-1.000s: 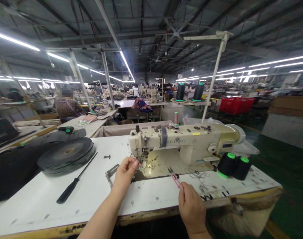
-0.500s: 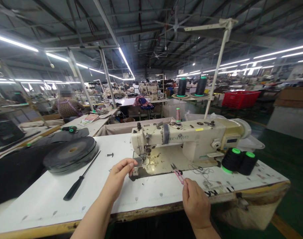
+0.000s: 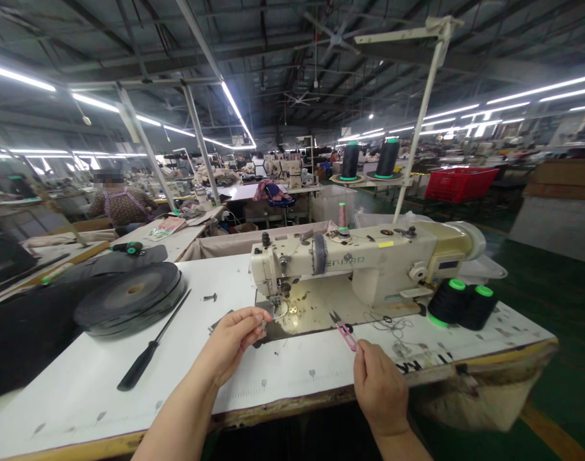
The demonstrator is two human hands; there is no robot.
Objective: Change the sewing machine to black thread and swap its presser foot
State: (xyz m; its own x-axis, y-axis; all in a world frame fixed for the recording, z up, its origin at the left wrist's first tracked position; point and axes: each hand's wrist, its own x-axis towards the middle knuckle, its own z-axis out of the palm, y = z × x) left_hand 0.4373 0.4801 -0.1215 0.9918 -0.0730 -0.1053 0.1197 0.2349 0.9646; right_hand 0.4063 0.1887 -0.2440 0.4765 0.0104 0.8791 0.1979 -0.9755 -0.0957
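Observation:
My right hand (image 3: 381, 387) is closed round the handle end of pink thread snips (image 3: 345, 334). Their dark blades point up and away, over the front of the machine's metal bed (image 3: 316, 307). My left hand (image 3: 234, 342) is closed in a pinch just in front of the needle area of a cream sewing machine (image 3: 340, 262). Whatever lies between its fingertips is too small to make out. Beside the snips, some loose dark thread (image 3: 393, 325) is tangled on the table.
On the white tabletop (image 3: 196, 384), a thick roll of black tape (image 3: 129, 294) and a black-handled screwdriver (image 3: 143, 358) lie to the left. Two black thread cones (image 3: 465, 307) stand at the right. A person (image 3: 122, 202) sits beyond on the left.
My left hand has shifted slightly to the right, still pinched. My right hand keeps its hold on the snips. The whole view has turned a little.

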